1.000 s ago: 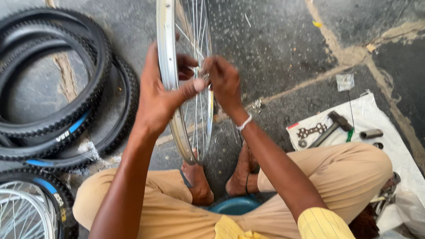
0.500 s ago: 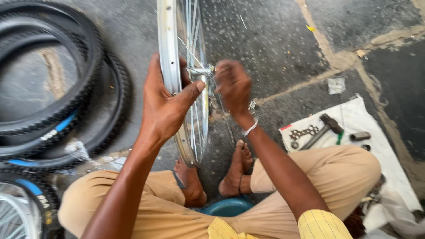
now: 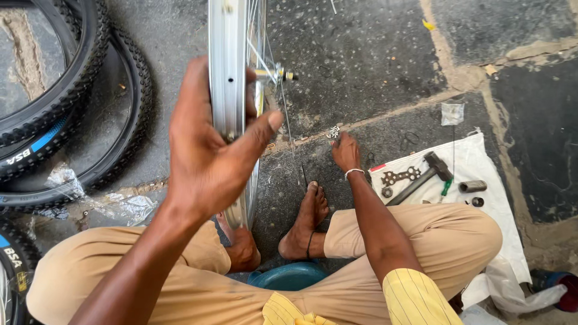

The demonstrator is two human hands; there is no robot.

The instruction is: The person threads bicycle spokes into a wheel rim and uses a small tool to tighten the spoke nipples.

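Observation:
A silver bicycle wheel rim (image 3: 227, 66) with thin spokes stands upright in front of me, its lower edge between my bare feet. My left hand (image 3: 208, 150) is wrapped around the rim and holds it steady; the hub axle (image 3: 278, 75) sticks out to the right. My right hand (image 3: 346, 151) is down on the stone floor, fingertips at a small pile of metal bits (image 3: 333, 132). I cannot tell whether the fingers have pinched anything.
Black bicycle tyres (image 3: 72, 102) lie stacked at the left. At the right a white sack (image 3: 481, 162) carries a hammer (image 3: 424, 173), a flat multi-wrench (image 3: 399, 177) and small sockets. A teal bowl (image 3: 289, 278) sits under my legs.
My right hand has left the hub and dropped to the floor by the small metal bits. My left hand still holds the rim, which now looms closer in view.

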